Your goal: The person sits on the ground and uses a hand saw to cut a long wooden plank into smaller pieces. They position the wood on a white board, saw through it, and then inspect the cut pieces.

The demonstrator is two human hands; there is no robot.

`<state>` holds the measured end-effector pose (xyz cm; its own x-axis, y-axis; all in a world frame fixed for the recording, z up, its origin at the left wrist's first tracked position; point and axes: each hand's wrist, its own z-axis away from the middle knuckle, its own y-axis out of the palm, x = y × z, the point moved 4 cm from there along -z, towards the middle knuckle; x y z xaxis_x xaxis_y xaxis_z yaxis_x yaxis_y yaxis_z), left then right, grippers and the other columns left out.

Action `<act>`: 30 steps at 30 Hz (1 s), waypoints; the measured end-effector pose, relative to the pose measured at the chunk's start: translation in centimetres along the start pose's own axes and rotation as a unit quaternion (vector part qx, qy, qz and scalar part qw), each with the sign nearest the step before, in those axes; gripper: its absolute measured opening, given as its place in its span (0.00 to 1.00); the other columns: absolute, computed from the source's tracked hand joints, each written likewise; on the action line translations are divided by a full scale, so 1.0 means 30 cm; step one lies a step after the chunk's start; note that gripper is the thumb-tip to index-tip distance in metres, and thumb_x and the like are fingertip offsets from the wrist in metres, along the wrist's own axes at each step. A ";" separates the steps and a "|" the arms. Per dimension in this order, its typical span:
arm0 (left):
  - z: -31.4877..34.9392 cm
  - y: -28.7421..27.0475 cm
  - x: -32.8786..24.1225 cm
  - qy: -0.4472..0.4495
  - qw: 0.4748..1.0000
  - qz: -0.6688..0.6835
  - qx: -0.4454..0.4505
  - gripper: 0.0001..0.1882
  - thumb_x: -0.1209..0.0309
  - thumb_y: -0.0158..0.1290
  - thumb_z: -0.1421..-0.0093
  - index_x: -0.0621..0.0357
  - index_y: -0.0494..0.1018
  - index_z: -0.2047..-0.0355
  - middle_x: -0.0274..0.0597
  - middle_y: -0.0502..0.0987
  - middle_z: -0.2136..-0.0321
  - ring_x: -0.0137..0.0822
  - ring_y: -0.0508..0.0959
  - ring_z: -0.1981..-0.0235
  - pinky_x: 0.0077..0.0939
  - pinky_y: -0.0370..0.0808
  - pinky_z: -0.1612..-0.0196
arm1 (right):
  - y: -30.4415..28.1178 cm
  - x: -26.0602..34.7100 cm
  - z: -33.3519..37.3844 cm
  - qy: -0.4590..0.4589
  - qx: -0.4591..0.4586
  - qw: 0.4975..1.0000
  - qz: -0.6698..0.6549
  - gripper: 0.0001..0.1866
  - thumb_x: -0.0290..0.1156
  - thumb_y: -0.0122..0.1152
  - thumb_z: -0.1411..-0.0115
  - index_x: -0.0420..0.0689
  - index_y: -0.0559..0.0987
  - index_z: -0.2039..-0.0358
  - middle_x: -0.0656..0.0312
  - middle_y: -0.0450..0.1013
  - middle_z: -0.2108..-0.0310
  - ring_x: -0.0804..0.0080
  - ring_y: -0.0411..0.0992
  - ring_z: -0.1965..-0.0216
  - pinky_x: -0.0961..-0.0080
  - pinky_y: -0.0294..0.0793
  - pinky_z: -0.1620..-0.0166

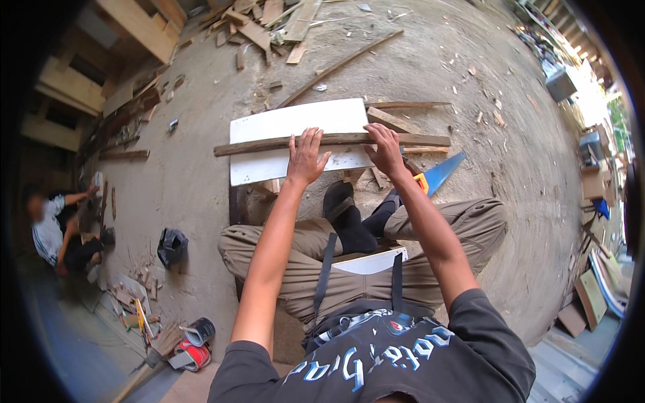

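A long, narrow wooden strip (346,139) lies crosswise over a white board (295,119) in front of me. My left hand (308,158) lies on the strip near its middle, fingers stretched across it and thumb apart. Farther right, my right hand (385,150) also rests across the strip, its fingers extended over the far edge. The board is propped on wood pieces above the ground. Beside my right forearm is a handsaw (442,174) with a blue blade and an orange handle, partly hidden by that arm.
Scrap wood (269,27) is heaped at the far side, with a long thin stick (342,67) nearby. A black container (173,246) stands left. Tins (199,330) and a brush (164,342) lie lower left. Another person (54,225) sits at far left. My crossed legs are close below the board.
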<state>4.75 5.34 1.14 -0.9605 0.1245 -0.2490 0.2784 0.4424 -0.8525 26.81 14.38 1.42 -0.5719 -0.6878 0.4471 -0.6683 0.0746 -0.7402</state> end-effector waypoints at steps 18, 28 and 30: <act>-0.121 0.259 -0.254 -0.043 0.997 0.034 0.059 0.21 0.60 0.56 0.38 0.47 0.71 0.45 0.40 0.72 0.49 0.42 0.68 0.42 0.58 0.47 0.34 | 0.173 -0.564 0.702 0.496 0.130 0.857 0.051 0.27 0.34 0.68 0.46 0.35 0.67 0.51 0.42 0.76 0.57 0.42 0.76 0.54 0.48 0.73 0.51; -0.126 0.269 -0.279 -0.066 0.995 0.038 0.066 0.23 0.57 0.59 0.41 0.46 0.71 0.47 0.37 0.72 0.48 0.39 0.68 0.42 0.54 0.47 0.34 | 0.094 -0.566 0.671 0.502 -0.049 0.863 -0.011 0.30 0.25 0.63 0.49 0.34 0.61 0.48 0.35 0.71 0.54 0.36 0.70 0.49 0.52 0.69 0.46; -0.133 0.265 -0.284 -0.067 0.995 0.041 0.065 0.23 0.56 0.59 0.41 0.46 0.70 0.46 0.38 0.72 0.48 0.39 0.69 0.42 0.54 0.47 0.34 | 0.055 -0.571 0.676 0.479 -0.093 0.873 -0.013 0.33 0.28 0.66 0.49 0.34 0.60 0.46 0.35 0.70 0.53 0.37 0.69 0.47 0.52 0.68 0.46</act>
<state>15.12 11.34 -1.69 -0.9281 0.0318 -0.3709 0.3614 0.3160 -0.8772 45.15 11.65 -17.64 -0.6306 0.2213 0.7439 -0.7022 0.2454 -0.6683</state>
